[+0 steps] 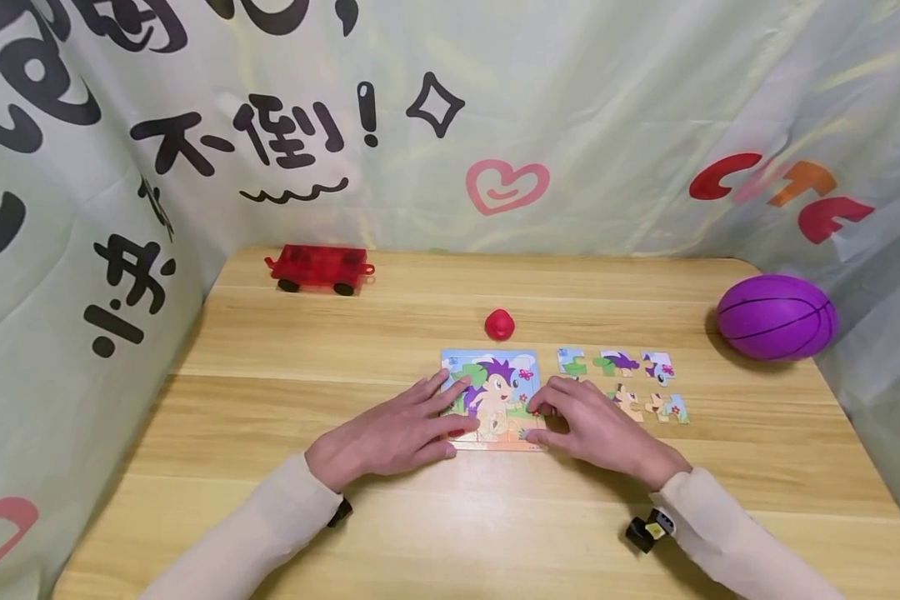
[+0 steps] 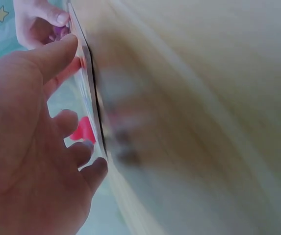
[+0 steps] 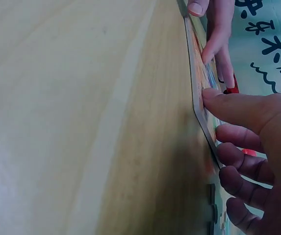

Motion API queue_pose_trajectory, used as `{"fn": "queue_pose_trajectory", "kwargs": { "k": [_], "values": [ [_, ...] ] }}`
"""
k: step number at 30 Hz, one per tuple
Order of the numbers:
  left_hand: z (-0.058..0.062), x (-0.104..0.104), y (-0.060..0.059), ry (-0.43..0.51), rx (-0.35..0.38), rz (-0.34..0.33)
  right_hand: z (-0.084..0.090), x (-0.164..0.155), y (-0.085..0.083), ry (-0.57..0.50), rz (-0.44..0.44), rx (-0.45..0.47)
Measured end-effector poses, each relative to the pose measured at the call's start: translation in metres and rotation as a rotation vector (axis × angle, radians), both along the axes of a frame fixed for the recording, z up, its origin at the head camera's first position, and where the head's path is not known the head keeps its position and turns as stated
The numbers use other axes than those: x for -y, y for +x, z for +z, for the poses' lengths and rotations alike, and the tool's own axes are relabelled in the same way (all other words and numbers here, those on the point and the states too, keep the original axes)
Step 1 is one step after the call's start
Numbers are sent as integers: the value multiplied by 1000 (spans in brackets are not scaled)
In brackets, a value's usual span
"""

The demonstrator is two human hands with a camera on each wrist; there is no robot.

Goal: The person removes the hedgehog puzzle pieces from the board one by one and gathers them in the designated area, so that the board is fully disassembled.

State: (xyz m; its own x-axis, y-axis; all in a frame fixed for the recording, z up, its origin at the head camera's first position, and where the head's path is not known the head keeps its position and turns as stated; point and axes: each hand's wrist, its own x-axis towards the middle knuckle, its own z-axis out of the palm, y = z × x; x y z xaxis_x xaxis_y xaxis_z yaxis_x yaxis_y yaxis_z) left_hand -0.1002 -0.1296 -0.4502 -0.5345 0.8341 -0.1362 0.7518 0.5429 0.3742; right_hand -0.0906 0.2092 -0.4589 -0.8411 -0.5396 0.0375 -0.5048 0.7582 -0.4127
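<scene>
Left grip (image 1: 393, 429), spread, and right grip (image 1: 600, 427), thumb parted, touch opposite puzzle (image 1: 499, 390) edges, open tabletop (image 1: 487, 525) in front.

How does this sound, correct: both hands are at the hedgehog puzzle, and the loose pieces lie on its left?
Not quite: in the head view, the loose pieces lie right of the puzzle.

Your left forearm (image 1: 247, 525) and right forearm (image 1: 742, 533) angle inward from the bottom of the head view. Your left hand (image 1: 393, 429) is palm down, fingers (image 1: 450, 426) spread; your right hand (image 1: 603, 429) has bent fingers, its thumb (image 1: 551, 437) apart, nearer your body.
</scene>
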Motion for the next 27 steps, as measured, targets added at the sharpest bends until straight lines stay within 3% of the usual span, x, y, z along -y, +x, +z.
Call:
{"fn": "queue_pose_trajectory", "kwargs": {
  "k": [13,27],
  "values": [
    [-2,-28,-1,-83,-89,-83,4,2,-2,11,1,36],
    [-1,-29,-1,-93,-57,-76,6,5,-1,-22,-31,104]
  ]
}}
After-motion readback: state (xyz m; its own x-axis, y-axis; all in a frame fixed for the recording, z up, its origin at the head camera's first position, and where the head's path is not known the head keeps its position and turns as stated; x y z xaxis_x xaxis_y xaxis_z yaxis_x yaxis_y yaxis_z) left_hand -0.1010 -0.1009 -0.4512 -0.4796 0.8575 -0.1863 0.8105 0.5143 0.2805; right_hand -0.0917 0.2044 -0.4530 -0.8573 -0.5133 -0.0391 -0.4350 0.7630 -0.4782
